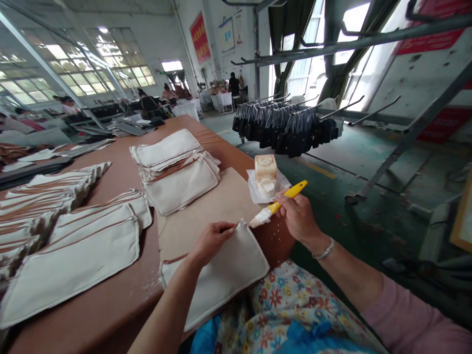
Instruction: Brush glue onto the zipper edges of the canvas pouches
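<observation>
Workshop room, windows (88, 73) at back left, metal rack (332, 46) at right with dark pieces (280, 128) hung on it. Brown desk (92, 314) runs away from the wearer. Left side: fanned white pieces (40, 211) and, nearer, a pile of white pieces (81, 250). Farther up the desk, two neighbouring white stacks (180, 187), brown showing between layers. Tan sheet (217, 206) lies flat between these and the near edge. White panel (232, 273) partly over the tan sheet, at the near edge, next to the floral cloth (280, 300) on the wearer's lap. Left hand (216, 238) pinching the panel's upper corner. Right hand (297, 216) grasping yellow brush (291, 191), white-coated bristles just beside that corner. Block-shaped container (265, 167) with whitish stuff sits on white paper (254, 189) at the desk's right edge. Bracelet (325, 250) on right wrist. White specks (278, 232) below the brush.
</observation>
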Demonstrator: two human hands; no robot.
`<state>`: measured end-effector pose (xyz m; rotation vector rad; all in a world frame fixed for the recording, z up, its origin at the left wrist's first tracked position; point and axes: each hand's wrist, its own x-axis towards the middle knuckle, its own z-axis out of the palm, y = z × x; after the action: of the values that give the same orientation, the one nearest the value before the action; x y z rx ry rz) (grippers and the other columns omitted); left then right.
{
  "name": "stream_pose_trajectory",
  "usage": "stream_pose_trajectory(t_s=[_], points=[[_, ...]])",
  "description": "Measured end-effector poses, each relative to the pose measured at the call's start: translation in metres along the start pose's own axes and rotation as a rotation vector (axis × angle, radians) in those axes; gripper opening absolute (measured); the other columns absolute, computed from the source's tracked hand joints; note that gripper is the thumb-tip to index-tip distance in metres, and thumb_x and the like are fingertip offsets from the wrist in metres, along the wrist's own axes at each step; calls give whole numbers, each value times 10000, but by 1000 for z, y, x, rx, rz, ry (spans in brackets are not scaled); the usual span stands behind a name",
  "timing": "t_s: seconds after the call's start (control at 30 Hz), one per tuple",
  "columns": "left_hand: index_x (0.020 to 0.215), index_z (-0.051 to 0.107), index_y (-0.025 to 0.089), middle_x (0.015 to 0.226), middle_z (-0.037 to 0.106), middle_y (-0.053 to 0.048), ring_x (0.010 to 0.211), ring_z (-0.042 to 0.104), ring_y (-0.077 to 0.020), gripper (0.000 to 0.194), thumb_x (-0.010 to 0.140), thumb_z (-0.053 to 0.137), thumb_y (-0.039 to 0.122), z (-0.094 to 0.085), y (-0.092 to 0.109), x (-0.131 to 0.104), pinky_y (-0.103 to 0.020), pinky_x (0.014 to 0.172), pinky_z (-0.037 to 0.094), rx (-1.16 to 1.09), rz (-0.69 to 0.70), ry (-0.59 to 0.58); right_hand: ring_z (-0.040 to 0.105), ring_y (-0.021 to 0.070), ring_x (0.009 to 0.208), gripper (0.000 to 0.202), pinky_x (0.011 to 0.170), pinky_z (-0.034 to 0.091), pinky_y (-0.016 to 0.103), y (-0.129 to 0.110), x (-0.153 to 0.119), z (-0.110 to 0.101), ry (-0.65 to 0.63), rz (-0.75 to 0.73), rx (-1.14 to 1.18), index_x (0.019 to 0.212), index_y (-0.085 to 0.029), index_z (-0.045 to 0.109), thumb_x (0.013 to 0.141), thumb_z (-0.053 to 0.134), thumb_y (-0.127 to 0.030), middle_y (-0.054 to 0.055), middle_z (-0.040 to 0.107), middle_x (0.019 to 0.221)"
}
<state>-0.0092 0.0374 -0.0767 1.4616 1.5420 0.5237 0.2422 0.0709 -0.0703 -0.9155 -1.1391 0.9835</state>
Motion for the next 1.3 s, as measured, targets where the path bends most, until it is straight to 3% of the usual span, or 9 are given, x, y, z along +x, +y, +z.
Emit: stream_pose_trajectory(t_s=[0.23, 0.33, 0.57, 0.67, 0.77, 0.93, 1.07, 1.17, 1.3], points=[[982, 752, 170, 891, 730, -48, 726, 625, -155, 431, 735, 771, 524, 11, 22, -38, -224, 624, 451, -453, 36, -79, 541, 183, 565, 257, 561, 439, 301, -7, 0, 15, -74, -125, -212, 768, -198, 659, 878, 677, -429, 1, 577, 592], [966, 744, 165, 846, 715, -40, 688, 604, -144, 431, 717, 786, 514, 13, 27, -43, -217, 608, 437, -468, 2, -56, 562, 190, 597, 267, 581, 448, 301, -17, -1, 11, -17, -156, -218, 806, -199, 654, 912, 640, -444, 2, 582, 618], [960, 746, 166, 847, 684, -27, 700, 577, -134, 369, 763, 759, 477, 19, 32, -49, -212, 621, 431, -465, 46, -99, 620, 216, 662, 270, 650, 472, 320, -27, -12, 8, -105, -242, -362, 755, -203, 656, 908, 635, -424, 45, 657, 696], [922, 741, 165, 801, 647, -14, 675, 555, -124, 337, 814, 713, 484, 22, 31, -54, -204, 586, 407, -370, 87, -14, 619, 214, 685, 263, 674, 466, 318, -25, -5, -1, -9, -256, -384, 785, -205, 655, 934, 600, -415, 38, 648, 699], [865, 745, 174, 787, 628, -15, 701, 573, -133, 274, 841, 700, 443, 26, 32, -59, -209, 591, 420, -172, 246, 130, 574, 186, 612, 282, 617, 449, 297, -25, 1, -8, 55, -228, -319, 796, -207, 647, 940, 599, -445, 3, 589, 628], [875, 721, 206, 820, 648, -20, 708, 625, -127, 127, 891, 665, 318, 36, 33, -68, -218, 616, 476, 168, 572, 354, 504, 157, 517, 303, 550, 424, 285, -34, -13, 2, -112, -109, -163, 784, -207, 628, 934, 613, -470, -36, 520, 553], [877, 697, 204, 789, 661, -27, 683, 642, -124, 103, 917, 640, 280, 41, 29, -72, -217, 594, 477, 451, 721, 497, 479, 139, 497, 264, 519, 398, 277, -58, -36, -1, -271, -123, -201, 764, -202, 624, 951, 598, -387, -36, 515, 562], [908, 693, 199, 775, 672, -36, 684, 646, -129, 72, 925, 629, 227, 44, 29, -75, -220, 600, 480, 574, 831, 563, 493, 134, 532, 242, 531, 403, 275, -74, -42, -14, -268, -189, -223, 764, -202, 624, 962, 586, -335, -16, 561, 648], [902, 675, 192, 743, 659, -33, 650, 627, -127, 28, 912, 651, 201, 48, 34, -77, -225, 592, 469, 670, 925, 642, 526, 143, 590, 234, 566, 419, 280, -78, -41, -18, -136, -285, -234, 774, -207, 619, 979, 573, -309, -2, 586, 715]])
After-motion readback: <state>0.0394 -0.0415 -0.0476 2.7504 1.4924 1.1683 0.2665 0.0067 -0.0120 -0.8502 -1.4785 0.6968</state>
